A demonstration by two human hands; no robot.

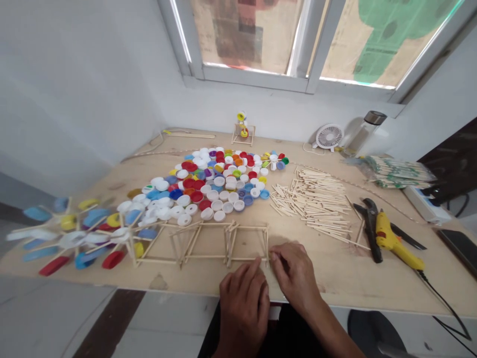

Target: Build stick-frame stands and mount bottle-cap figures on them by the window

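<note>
My left hand (244, 301) lies at the near edge of the wooden table (343, 278), fingers together and pointing at the stick frames. My right hand (294, 273) rests beside it, its fingertips pinched at the bottom right corner of a row of cube frames (219, 243) made of thin wooden sticks. A loose pile of sticks (316, 201) lies to the right of the frames. Behind them spreads a heap of coloured bottle caps (216, 184).
Bottle-cap pinwheels on sticks (82, 236) crowd the left end. Black pliers (368, 223) and a yellow glue gun (395, 241) with its cable lie at the right. A small white fan (328, 136), a bottle (363, 132), bagged sticks (395, 171) and a small model (243, 130) stand behind.
</note>
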